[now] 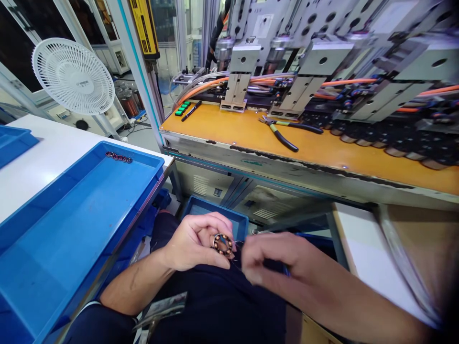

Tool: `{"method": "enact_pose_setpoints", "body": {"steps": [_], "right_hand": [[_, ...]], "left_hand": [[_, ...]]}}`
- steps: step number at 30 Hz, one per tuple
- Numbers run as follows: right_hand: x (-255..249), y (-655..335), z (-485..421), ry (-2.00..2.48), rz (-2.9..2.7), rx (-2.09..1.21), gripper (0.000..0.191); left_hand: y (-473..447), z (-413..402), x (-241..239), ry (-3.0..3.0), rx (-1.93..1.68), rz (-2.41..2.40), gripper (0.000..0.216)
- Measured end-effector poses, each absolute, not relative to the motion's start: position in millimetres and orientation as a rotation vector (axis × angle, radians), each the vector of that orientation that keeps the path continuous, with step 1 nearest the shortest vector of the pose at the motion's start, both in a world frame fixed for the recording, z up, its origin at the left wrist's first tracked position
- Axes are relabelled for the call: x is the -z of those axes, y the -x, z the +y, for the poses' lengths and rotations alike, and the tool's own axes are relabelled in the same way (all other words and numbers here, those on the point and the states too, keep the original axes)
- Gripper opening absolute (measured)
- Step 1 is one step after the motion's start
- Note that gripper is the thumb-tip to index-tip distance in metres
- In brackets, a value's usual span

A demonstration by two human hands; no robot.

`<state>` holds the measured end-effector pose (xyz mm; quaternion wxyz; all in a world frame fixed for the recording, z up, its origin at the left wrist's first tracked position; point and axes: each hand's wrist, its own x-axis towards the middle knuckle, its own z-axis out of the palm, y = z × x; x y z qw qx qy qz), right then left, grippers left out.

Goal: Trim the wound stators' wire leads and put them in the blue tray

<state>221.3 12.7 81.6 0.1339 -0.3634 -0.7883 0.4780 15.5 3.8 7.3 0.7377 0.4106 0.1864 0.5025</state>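
Note:
My left hand (201,241) is closed around a small ring-shaped motor stator (217,243) with copper windings. The ring's open face is turned up toward me, between thumb and fingers. Fine wire ends (237,244) stick out from its right side. Just to the right, my right hand (272,260) is smeared by motion, with its fingers curled together close to those wires. A bit of blue shows beneath its palm, but what the fingers hold cannot be made out. Both hands are above my dark-clothed lap.
At left a blue tray (82,200) on a white table holds a row of small stators (119,157). Cutting pliers (283,131), a pen (191,111) and green pieces (182,108) lie on the orange machine bench. A blue bin (236,217) stands below. A fan (73,76) is behind.

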Motion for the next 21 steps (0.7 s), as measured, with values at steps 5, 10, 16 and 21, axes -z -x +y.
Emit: {"method": "enact_pose_setpoints", "body": {"steps": [5,10,16,21], "right_hand": [[-77.2,-234.3,18.5,0.877,-2.335,-0.609,0.009],[-68.9,-220.6,18.1,0.497,-2.337,-0.400,0.016],[-70.3,-214.9,19.7,0.456,-2.343,-0.399,0.016],[-66.1,-215.4,20.5,0.399,-2.344,-0.359,0.022]], "left_hand": [[-18.1,2.0,-5.8,-0.812,-1.060,0.366,0.038],[-24.1,-1.3,-3.9,-0.611,-0.946,0.359,0.043],[-24.6,-4.3,-1.3,-0.529,-0.894,0.348,0.046],[-25.6,-4.1,0.1,-0.538,-0.894,0.362,0.045]]}}
